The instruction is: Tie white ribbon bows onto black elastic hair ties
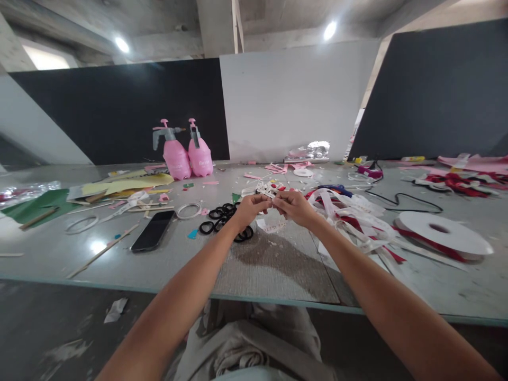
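Note:
Both my hands meet above the grey table [166, 264], fingertips pinched together on a small piece of white ribbon [271, 196]. My left hand [251, 206] grips it from the left, my right hand [294, 206] from the right. Under my hands lies a short white ribbon strip with red print [273, 226]. Several black rings [222, 214] lie just left of my left hand. A tangle of white and red ribbon [353, 217] spreads to the right of my right hand.
A black phone [153, 230] lies at left near a white ring [188, 210] and wooden sticks [101, 251]. Two pink spray bottles [186, 153] stand at the back. A ribbon spool [442, 233] sits at right, with a black cable [400, 198] behind it. Green and yellow sheets [79, 193] lie far left.

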A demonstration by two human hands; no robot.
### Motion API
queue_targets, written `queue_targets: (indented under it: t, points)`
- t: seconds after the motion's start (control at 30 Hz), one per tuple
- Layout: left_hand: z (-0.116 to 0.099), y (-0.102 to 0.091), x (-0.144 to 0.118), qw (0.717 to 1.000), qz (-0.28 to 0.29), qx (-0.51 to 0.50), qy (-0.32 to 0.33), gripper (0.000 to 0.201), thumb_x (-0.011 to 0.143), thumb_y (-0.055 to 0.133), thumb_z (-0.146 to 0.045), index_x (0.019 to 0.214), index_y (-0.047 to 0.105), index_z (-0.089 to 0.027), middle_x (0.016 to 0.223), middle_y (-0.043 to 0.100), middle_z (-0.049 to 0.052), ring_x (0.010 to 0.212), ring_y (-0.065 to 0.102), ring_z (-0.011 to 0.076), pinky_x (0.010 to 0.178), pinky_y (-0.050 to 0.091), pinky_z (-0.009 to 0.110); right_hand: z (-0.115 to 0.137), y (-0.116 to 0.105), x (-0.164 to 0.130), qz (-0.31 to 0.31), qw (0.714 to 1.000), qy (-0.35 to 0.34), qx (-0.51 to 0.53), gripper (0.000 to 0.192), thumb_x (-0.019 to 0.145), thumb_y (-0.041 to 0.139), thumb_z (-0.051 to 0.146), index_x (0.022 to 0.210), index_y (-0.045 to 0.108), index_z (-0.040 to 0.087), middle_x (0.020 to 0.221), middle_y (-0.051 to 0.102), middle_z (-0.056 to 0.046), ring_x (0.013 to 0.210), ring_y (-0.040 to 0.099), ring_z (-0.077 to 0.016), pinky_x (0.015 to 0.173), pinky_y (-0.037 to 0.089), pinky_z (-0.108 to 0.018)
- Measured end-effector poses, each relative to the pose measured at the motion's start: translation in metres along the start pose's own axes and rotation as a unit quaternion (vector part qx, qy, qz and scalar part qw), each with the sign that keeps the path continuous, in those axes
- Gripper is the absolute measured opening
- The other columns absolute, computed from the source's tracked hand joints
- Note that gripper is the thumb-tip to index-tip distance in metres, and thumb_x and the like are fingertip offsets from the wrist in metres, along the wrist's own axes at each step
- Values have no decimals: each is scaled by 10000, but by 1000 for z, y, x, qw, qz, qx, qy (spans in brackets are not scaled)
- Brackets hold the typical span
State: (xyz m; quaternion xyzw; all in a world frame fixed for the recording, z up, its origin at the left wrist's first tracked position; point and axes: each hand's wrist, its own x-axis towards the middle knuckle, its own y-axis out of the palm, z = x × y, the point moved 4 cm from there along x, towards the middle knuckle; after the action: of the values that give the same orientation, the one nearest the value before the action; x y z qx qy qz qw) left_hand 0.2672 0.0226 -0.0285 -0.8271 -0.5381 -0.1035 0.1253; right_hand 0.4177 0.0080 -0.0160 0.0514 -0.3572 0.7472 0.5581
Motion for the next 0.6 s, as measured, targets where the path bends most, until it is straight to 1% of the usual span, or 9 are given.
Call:
queue_targets:
  t: [0.2, 0.37, 0.47, 0.6]
  points:
    - [4, -1, 2, 1000, 3, 7, -26, 245, 703, 698, -390, 708, 702, -145, 698, 621, 10, 621, 498, 94, 688, 403, 262, 2, -2, 0, 6, 1000, 5, 24, 323, 896, 503, 410, 684, 542, 170, 531, 506, 23, 461, 434, -84, 474, 317, -223]
    - [6, -2, 3, 999, 5, 7, -35, 249, 690, 700, -397, 713, 704, -149, 704, 629, 14, 633, 509, 100, 699, 419, 263, 1, -2, 0, 4, 1000, 4, 17, 319, 897, 497, 403, 688, 548, 168, 528, 504, 24, 455, 433, -82, 471, 324, -221]
    - [5, -2, 2, 999, 2, 14, -34, 230, 702, 681, -380, 713, 700, -151, 687, 617, 7, 626, 515, 98, 693, 422, 258, 0, -2, 0, 2, 1000, 0, 3, 315, 893, 501, 399, 683, 548, 170, 524, 511, 23, 456, 442, -83, 477, 330, -220]
    - [-1, -1, 0, 998, -6, 52, -24, 179, 703, 656, -327, 689, 691, -153, 650, 606, -3, 609, 508, 96, 666, 418, 247, -2, -1, 0, 5, 1000, 8, -9, 323, 886, 511, 419, 682, 556, 171, 504, 512, 24, 435, 433, -81, 453, 305, -216]
